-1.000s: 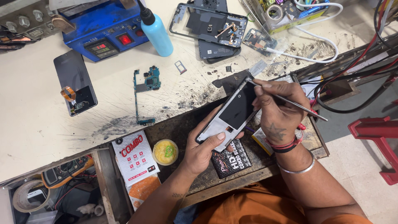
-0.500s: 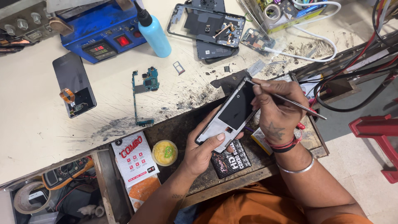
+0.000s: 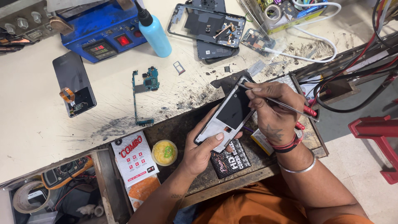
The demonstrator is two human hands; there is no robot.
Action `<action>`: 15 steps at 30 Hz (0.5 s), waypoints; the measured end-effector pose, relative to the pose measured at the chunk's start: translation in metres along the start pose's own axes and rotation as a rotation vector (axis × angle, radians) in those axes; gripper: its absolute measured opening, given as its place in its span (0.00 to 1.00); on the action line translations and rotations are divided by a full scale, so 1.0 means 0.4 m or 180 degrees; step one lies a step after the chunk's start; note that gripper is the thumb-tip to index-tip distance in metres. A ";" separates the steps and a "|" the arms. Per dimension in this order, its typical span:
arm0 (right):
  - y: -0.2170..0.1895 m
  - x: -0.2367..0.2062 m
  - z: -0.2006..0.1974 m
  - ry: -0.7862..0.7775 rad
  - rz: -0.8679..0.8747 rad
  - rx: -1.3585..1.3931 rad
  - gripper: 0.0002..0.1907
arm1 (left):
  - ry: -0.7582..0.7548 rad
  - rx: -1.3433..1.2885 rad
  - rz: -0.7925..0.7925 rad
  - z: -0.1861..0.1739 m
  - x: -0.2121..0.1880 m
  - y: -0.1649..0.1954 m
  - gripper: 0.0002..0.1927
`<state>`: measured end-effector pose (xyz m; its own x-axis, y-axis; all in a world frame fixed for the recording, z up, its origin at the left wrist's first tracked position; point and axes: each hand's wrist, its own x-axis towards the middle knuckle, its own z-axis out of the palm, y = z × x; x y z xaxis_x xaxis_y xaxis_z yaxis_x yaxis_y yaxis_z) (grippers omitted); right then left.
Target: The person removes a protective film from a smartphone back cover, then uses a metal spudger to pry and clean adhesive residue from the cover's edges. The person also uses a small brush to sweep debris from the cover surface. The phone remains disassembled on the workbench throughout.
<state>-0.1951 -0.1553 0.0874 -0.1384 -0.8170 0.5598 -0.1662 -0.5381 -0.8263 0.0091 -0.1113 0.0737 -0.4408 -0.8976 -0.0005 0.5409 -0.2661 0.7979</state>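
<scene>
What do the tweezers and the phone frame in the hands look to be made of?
Tweezers in the right hand: thin, grey, shiny, likely steel. Phone frame in the left hand: pale silvery rim, metal or painted plastic, around a matt black panel.

On the workbench point(image 3: 33, 137), a circuit board point(image 3: 143, 93) lies between a loose screen point(image 3: 74, 89) at left and the hand-held phone frame point(image 3: 228, 114) at right

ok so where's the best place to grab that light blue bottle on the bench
Grip the light blue bottle around its round body, coming from its right side. It stands upright, its black nozzle is too thin to hold, and the blue machine crowds its left.
</scene>
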 end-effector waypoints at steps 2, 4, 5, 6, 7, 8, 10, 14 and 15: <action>-0.004 -0.003 0.004 -0.0082 -0.0051 -0.0042 0.08 | -0.0010 0.0005 0.0016 0.000 0.000 0.000 0.34; -0.003 0.003 0.003 -0.0123 -0.0261 -0.0152 0.08 | -0.0003 0.0030 0.0011 -0.002 -0.001 0.002 0.34; -0.002 0.004 0.003 -0.0147 -0.0362 -0.0207 0.08 | -0.0007 0.0028 0.0007 -0.002 -0.001 0.001 0.34; -0.001 0.004 0.004 -0.0114 -0.0236 -0.0111 0.07 | -0.0011 0.0024 0.0009 -0.002 0.000 0.001 0.34; 0.000 0.002 0.004 -0.0076 -0.0111 -0.0017 0.07 | -0.0018 0.0022 0.0009 -0.001 0.001 0.001 0.35; 0.000 0.000 0.005 -0.0034 0.0018 0.0077 0.07 | -0.0016 0.0046 0.0004 -0.001 0.001 0.002 0.35; 0.003 -0.003 0.008 0.0194 0.0117 0.0031 0.07 | -0.0007 0.0102 -0.0004 0.001 -0.001 0.003 0.34; 0.009 -0.010 0.009 0.0325 0.0191 0.0150 0.06 | -0.0010 0.0115 -0.0039 0.004 0.000 0.004 0.35; 0.011 -0.009 0.009 0.0382 0.0198 0.0188 0.06 | -0.0001 0.0094 -0.0058 0.005 0.000 0.004 0.35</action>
<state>-0.1919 -0.1555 0.0814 -0.2629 -0.8204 0.5077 -0.0965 -0.5012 -0.8599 0.0086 -0.1111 0.0761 -0.4505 -0.8926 -0.0151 0.5113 -0.2718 0.8153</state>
